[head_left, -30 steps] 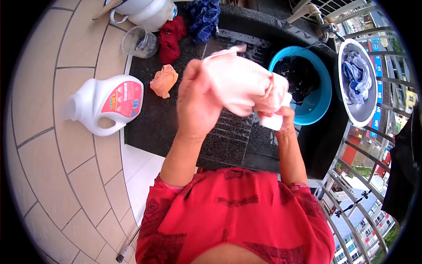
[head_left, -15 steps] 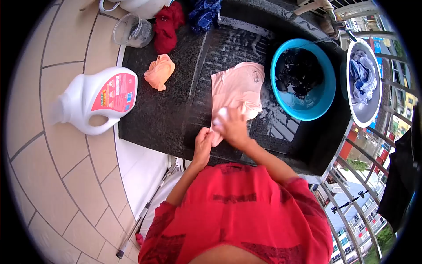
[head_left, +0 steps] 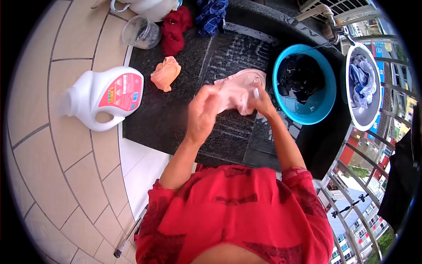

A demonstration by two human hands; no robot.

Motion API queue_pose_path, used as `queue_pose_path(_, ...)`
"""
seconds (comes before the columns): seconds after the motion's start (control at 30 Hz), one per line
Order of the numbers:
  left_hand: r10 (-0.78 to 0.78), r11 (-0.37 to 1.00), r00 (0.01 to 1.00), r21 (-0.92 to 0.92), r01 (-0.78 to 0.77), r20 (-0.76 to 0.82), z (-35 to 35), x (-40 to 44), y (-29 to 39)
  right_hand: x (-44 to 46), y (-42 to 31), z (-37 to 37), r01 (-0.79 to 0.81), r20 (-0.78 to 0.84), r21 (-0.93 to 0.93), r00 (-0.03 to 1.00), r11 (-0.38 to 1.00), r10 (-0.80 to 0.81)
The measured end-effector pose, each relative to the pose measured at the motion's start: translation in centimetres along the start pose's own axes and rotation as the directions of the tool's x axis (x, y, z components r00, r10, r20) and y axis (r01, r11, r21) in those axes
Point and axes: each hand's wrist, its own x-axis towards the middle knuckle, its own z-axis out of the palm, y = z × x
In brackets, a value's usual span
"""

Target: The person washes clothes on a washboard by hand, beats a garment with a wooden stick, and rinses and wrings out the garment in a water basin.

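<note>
A wet pale pink garment (head_left: 235, 90), partly folded, lies on the ridged part of the black stone slab. My left hand (head_left: 203, 113), somewhat blurred, is closed on its left edge. On the garment's right side, my right hand (head_left: 263, 103) has its fingers closed around a small white bar (head_left: 256, 93) that looks like soap, and it also touches the cloth. An orange-pink bunched cloth (head_left: 165, 74) rests to the left of the garment. To the right stands a blue basin (head_left: 326, 103) holding dark wet clothes (head_left: 303, 77) in water.
A white detergent jug (head_left: 105, 97) lies at the left. Toward the back are a clear plastic tub (head_left: 143, 33), red cloth (head_left: 175, 28) and dark blue cloth (head_left: 212, 15). A white basin (head_left: 350, 92) with clothes sits by the railing, below a tap (head_left: 327, 17).
My left hand has moved up and raised the garment's near edge, folding it back. My right hand has shifted right with the white bar. The view has shifted slightly.
</note>
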Motion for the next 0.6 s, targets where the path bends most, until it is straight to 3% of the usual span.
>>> queue_pose_path(0.03,0.008,1.000,1.000,-0.008,-0.007,0.002,0.6,0.5,1.7,-0.8,-1.4,-1.2,-0.111,0.190,0.102,0.978,0.989,0.090)
queue_pose_path(0.1,0.408,0.906,0.901,0.058,-0.420,0.150,1.3,0.8,4.4,-2.5,-2.2,-2.4,-0.162,0.224,0.179,0.967,0.970,0.120)
queue_pose_path(0.17,0.008,0.989,0.943,0.139,-0.057,0.332,0.0,-0.7,4.1,-3.9,-1.4,-4.0,-0.185,0.266,0.274,0.958,0.944,0.110)
queue_pose_path(0.23,0.053,0.932,0.903,0.304,-0.199,0.427,-1.1,-1.8,-1.7,-4.9,0.8,-4.7,-0.386,0.181,0.303,0.921,0.871,0.345)
queue_pose_path(0.3,0.005,0.821,0.792,0.451,-0.352,0.610,-2.7,-4.7,-7.3,-5.3,2.4,-4.8,-0.400,-0.060,0.398,0.887,0.826,0.458)
queue_pose_path(0.33,-0.112,0.749,0.771,0.563,-0.349,0.627,-2.9,-6.8,-9.4,-5.2,2.7,-4.5,-0.373,-0.117,0.468,0.872,0.801,0.475)
queue_pose_path(0.37,-0.082,0.705,0.776,0.587,-0.399,0.626,-2.8,-8.9,-10.6,-5.0,1.8,-3.6,-0.382,-0.119,0.465,0.867,0.798,0.484)
queue_pose_path(0.43,-0.101,0.778,0.765,0.530,-0.338,0.636,-2.2,-10.9,-10.6,-4.1,-1.4,0.3,-0.161,-0.219,0.237,0.952,0.958,0.214)
queue_pose_path(0.5,-0.120,0.783,0.754,0.529,-0.327,0.645,-1.9,-12.0,-10.4,-4.0,-1.5,5.0,0.234,-0.035,0.019,0.972,0.972,-0.233)
queue_pose_path(0.53,-0.137,0.784,0.740,0.529,-0.326,0.659,-2.0,-12.3,-10.3,-4.7,-2.3,7.2,0.398,0.152,-0.321,0.917,0.859,-0.368)
queue_pose_path(0.57,-0.138,0.781,0.746,0.534,-0.322,0.652,-2.4,-12.5,-9.9,-5.3,-2.8,8.5,0.555,0.369,-0.576,0.831,0.600,-0.415)
queue_pose_path(0.6,-0.176,0.742,0.776,0.600,-0.300,0.606,-3.3,-12.9,-9.0,-4.8,-2.2,8.9,0.559,0.374,-0.569,0.829,0.603,-0.416)
